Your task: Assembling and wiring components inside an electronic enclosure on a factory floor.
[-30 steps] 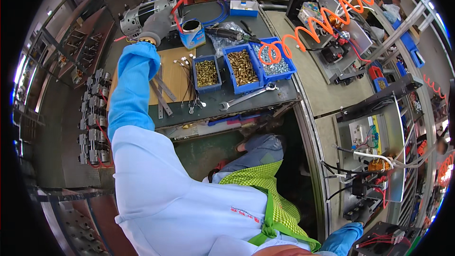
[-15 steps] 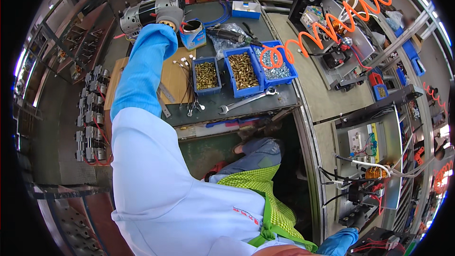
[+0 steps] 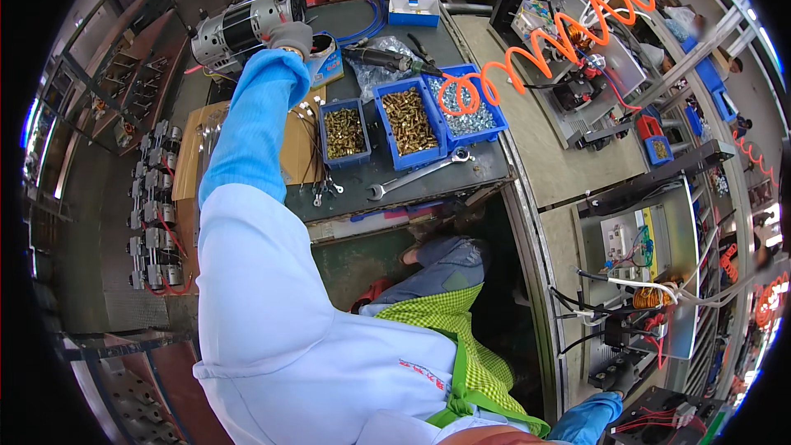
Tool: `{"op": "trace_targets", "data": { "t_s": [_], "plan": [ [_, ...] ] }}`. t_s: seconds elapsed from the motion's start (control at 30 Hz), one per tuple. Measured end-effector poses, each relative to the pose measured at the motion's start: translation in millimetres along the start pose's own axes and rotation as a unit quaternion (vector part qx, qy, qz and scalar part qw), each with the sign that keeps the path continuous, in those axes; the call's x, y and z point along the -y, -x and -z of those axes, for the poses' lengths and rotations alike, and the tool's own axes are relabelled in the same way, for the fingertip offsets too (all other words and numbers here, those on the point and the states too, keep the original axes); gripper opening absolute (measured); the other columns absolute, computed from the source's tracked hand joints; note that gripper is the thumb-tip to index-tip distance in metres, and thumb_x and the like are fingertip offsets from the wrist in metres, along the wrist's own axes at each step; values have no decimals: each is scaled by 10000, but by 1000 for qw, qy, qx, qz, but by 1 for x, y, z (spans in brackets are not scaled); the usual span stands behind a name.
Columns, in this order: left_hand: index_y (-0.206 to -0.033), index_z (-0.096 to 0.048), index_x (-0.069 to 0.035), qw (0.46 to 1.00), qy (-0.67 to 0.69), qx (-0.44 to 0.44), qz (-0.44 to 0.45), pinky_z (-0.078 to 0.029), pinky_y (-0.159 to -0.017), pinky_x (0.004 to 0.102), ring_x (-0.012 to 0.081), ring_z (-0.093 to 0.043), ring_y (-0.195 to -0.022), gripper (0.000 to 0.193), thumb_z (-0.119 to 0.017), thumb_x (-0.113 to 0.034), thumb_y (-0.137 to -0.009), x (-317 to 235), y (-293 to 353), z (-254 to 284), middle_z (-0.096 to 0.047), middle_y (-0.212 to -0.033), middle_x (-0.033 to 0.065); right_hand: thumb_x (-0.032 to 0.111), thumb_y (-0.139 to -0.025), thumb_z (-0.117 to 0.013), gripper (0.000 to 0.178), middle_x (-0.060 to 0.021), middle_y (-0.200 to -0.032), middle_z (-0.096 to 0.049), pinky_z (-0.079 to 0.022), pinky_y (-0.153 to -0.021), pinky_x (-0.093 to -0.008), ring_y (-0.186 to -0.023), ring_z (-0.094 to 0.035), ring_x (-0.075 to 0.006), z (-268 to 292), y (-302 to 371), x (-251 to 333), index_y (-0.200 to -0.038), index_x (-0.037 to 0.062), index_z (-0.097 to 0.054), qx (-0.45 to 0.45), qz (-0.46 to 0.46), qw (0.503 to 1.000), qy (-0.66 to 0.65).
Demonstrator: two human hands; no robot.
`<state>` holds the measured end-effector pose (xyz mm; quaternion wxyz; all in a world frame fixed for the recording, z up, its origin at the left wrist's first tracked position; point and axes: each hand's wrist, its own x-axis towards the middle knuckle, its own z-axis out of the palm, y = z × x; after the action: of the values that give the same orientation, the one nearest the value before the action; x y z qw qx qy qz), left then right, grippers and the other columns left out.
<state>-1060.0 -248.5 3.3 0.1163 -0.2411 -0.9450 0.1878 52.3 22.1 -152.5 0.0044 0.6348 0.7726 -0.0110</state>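
In a grey glove and blue sleeve, my left hand reaches to the far left of the bench. Its fingers look curled against the right end of a silver motor with a black band; their tips are hidden. A blue-and-white carton stands just right of that wrist. My right hand, also in a dark glove, is low at the right rim, beside a dark part of an open metal unit with wires. Its fingers blend into that dark part, so their grip is unclear.
Bins of brass-coloured bolts and silver hardware sit on the bench, with a combination wrench in front. A power tool lies behind them. An orange coiled hose hangs across. Several small motors stand at left.
The view has shifted a little, moving the bench leftward in the picture. My left hand has drawn slightly nearer and stays at the motor's end. The right hand remains at the right-hand unit.
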Motion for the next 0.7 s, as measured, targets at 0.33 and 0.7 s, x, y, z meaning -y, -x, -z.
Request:
{"op": "trace_targets", "data": {
  "t_s": [0.33, 0.7],
  "plan": [
    [-980, -696, -92, 995, 87, -29, 42, -519, -717, 484, 346, -655, -926, 241, -490, -154, -869, 31, 29, -28, -676, -984, 161, 214, -763, -537, 205, -99, -951, -633, -427, -821, -440, -966, -517, -371, 5, -10, 23, -932, 148, -631, -19, -42, 996, -77],
    [-1019, -656, -145, 960, 244, -127, 53, -501, -744, 466, 362, -632, -888, 221, -536, -221, -850, 55, 92, -42, -662, -917, 160, 151, -839, -523, 112, -77, -732, -576, -464, -649, -312, -692, -576, -211, -7, -15, 17, -837, 60, -588, 54, -256, 727, -635]
  ]
}}
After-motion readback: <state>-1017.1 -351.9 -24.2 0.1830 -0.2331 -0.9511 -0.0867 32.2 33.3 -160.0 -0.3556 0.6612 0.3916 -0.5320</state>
